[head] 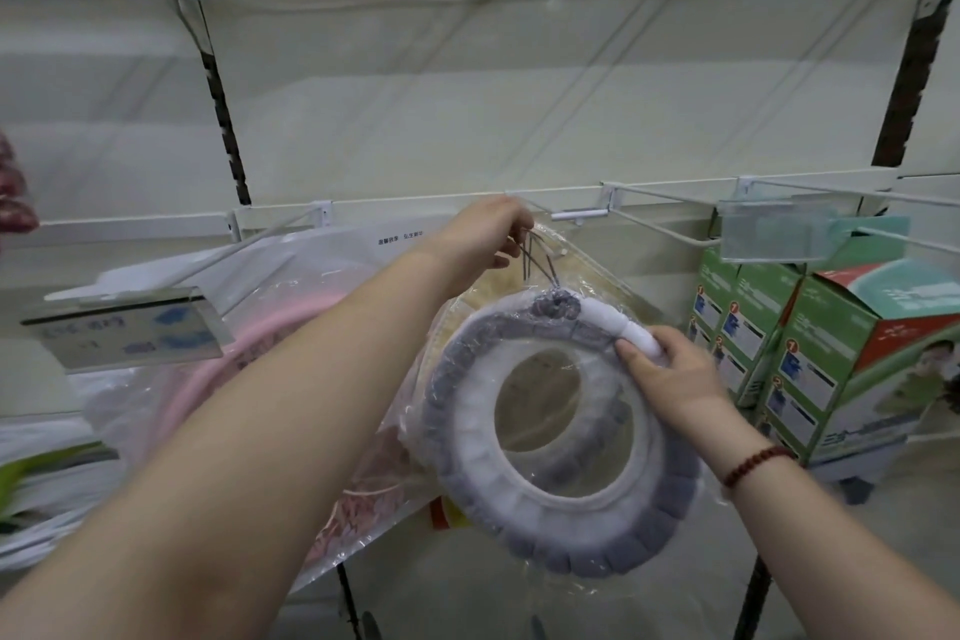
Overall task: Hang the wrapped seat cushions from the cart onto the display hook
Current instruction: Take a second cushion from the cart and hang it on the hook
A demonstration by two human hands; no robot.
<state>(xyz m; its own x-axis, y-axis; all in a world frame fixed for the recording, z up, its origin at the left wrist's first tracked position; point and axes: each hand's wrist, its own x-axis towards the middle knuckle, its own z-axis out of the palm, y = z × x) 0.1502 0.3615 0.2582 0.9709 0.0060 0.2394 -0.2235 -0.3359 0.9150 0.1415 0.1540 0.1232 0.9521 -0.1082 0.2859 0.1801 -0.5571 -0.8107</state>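
A ring-shaped grey and white seat cushion (558,499) in clear plastic wrap hangs in front of me. My left hand (480,244) pinches its thin hanging loop (537,257) just below the white display hook (579,214). My right hand (670,374) grips the cushion's upper right rim. Behind it a beige wrapped cushion (498,296) hangs against the shelf back. The cart is out of sight.
Pink wrapped cushions (270,327) hang at left behind a price tag holder (122,327). Green and red boxes (831,353) hang at right under another tag holder (774,231). More white hooks (670,198) stick out from the rail and the upper shelf.
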